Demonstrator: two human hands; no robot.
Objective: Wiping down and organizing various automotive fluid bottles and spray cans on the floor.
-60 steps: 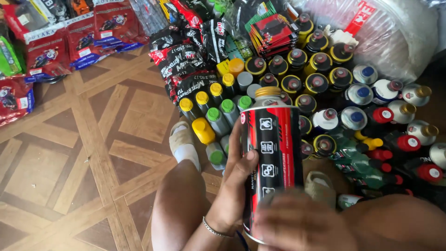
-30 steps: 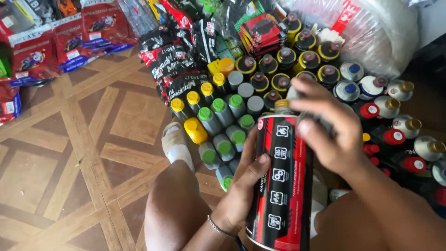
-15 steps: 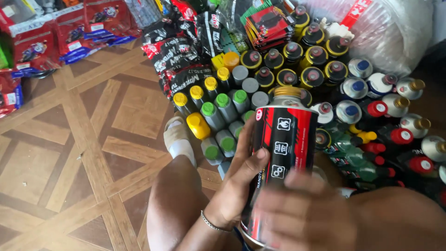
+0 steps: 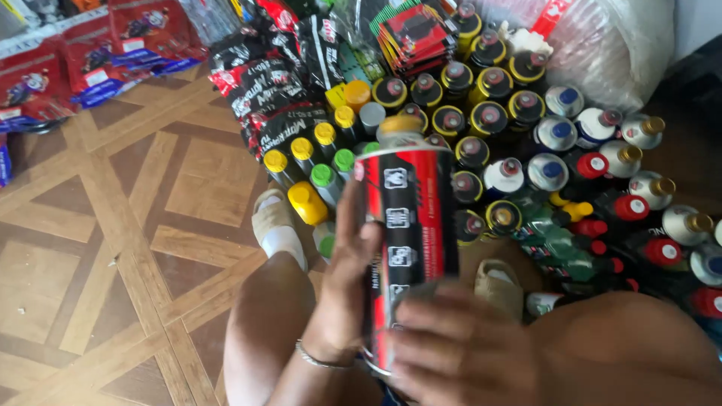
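A tall red and black spray can (image 4: 410, 225) with a yellow cap stands upright in front of me. My left hand (image 4: 347, 282) wraps its left side, fingers along the label, a thin bracelet on the wrist. My right hand (image 4: 459, 346) grips the can's lower part from the right and looks blurred. My two knees sit below the can, with both sandalled feet on the floor.
Rows of small spray cans (image 4: 320, 162) with yellow, green and grey caps stand just beyond my feet. Black cans (image 4: 481, 113) and white and red bottles (image 4: 632, 195) fill the right. Black and red packets (image 4: 271, 90), a clear plastic bag (image 4: 602, 45), wooden parquet (image 4: 113, 248) at left.
My right hand went from low on the can up to its top, then back down to the lower part. The can stayed upright in my left hand.
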